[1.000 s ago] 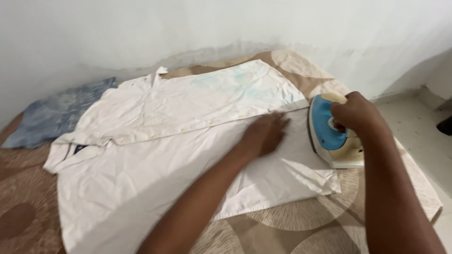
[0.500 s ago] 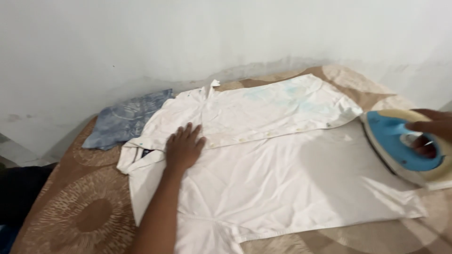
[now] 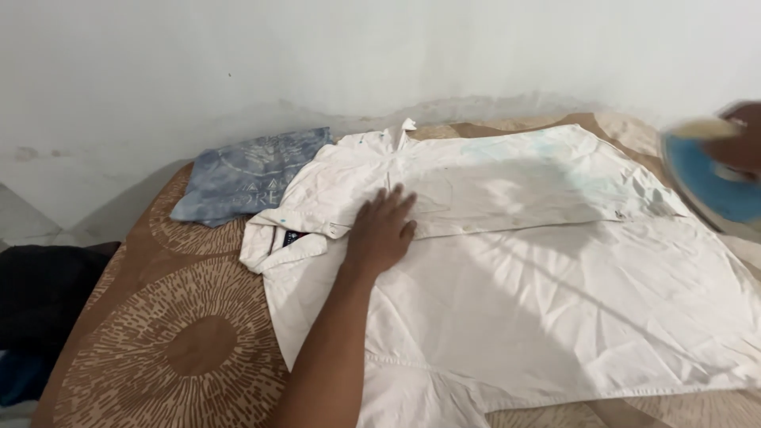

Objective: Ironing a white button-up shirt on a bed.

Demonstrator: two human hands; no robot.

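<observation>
Both hands are at work over one bed: the left hand (image 3: pixel 382 230) lies flat and open, fingers spread, pressing on the crumpled white cotton shirt (image 3: pixel 539 277) just below its collar, gripping nothing. Going from the left edge, a dark heap of black cloth (image 3: pixel 40 297) sits beside the bed, off its surface. Next comes the brown bedcover with round sunburst patterns (image 3: pixel 174 349), which carries everything else. One folded blue-grey patterned garment (image 3: pixel 250 174) lies near the wall, its right edge touching the shirt's collar end. The single white shirt spreads front-open across the middle and right of the bed, faint bluish stains on its upper panel, and the left forearm crosses its lower part. At the far right, the right hand (image 3: pixel 741 147) is closed around the handle of one blue and cream electric iron (image 3: pixel 709 186), blurred, by the shirt's right hem; whether its soleplate touches the cloth I cannot tell.
</observation>
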